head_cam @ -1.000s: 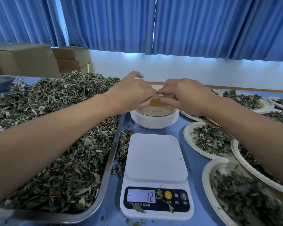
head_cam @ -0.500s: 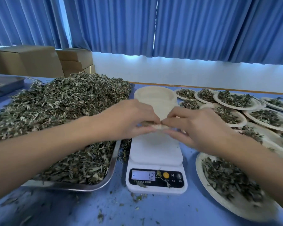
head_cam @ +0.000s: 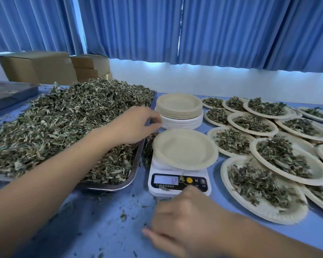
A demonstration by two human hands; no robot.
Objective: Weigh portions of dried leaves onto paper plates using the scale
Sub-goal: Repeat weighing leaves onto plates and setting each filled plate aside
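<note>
In the head view an empty paper plate [head_cam: 185, 148] sits on the scale [head_cam: 179, 181] at the middle of the blue bench [head_cam: 93, 226], the left hand [head_cam: 136, 125], fingers loosely curled and holding nothing, hovers over the tray [head_cam: 117, 185] of dried leaves [head_cam: 63, 118] to the left, and the right hand [head_cam: 186, 222], fingers relaxed and empty, is low before the scale, with filled plates [head_cam: 268, 185] to the right.

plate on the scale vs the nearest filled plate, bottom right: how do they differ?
The plate on the scale is empty; the nearest filled plate carries a spread of dried leaves. The first sits raised on the scale; the second lies on the blue table, its far edge tucked under a neighbouring plate. Both are round, cream paper plates with the same rim.
</note>
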